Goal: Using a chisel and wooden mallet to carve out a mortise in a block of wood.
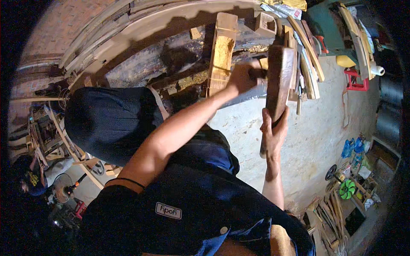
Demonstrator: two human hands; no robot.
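My right hand is closed around the lower end of a dark brown wooden mallet, its thick block raised upright in front of me. To the left of the mallet, my left hand is blurred, with its fingers curled round something mostly hidden. A pale yellowish end shows just above that fist, partly behind the mallet. Beside the left hand lies a long wooden block with a rough, freshly cut yellow hollow in its face. It rests across a dark, worn timber.
Wood chips and a small offcut lie on the timber. A hollow wooden box stands behind, near several strips and tools at right. Farther right are a red plastic stool and a green fan wheel on the concrete floor.
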